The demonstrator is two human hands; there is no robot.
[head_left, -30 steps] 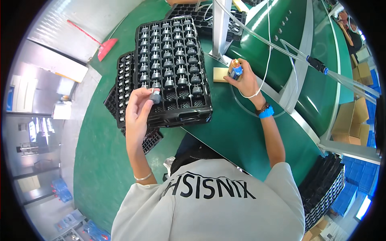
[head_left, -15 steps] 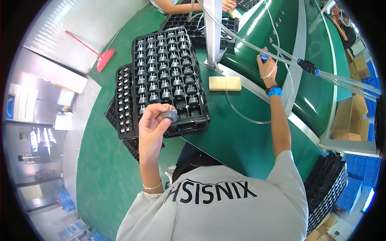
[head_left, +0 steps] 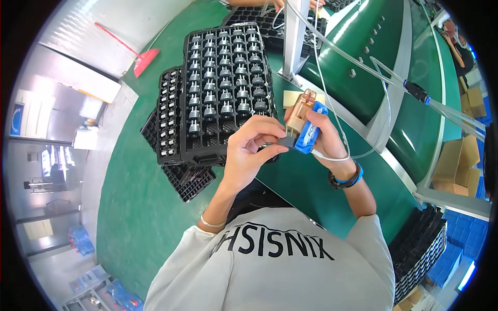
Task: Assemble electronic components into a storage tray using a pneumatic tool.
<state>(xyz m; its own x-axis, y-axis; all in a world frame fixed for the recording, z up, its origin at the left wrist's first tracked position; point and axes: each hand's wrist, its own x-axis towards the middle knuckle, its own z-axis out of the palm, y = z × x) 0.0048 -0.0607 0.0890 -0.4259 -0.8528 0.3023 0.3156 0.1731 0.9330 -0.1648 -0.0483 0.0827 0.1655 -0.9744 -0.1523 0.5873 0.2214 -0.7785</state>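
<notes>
Blue plastic and an amber, see-through body make up a small tool (head_left: pixel 310 129), which is gripped in the right hand (head_left: pixel 332 141) with the fingers curled around it. A dark grey plug part (head_left: pixel 287 141) is pinched between the thumb and fingertips of the left hand (head_left: pixel 255 150) and is held up at the tool's lower end; whether it is fitted into the tool cannot be told. Both hands are brought close together above the green table (head_left: pixel 342 182), just right of a black tray (head_left: pixel 207 156) filled with rows of similar parts, its nearest pockets partly bare. Behind the tool, a pale yellow block (head_left: pixel 291 97) is partly covered. On the green belt (head_left: pixel 332 78), small parts are spaced in a line.
</notes>
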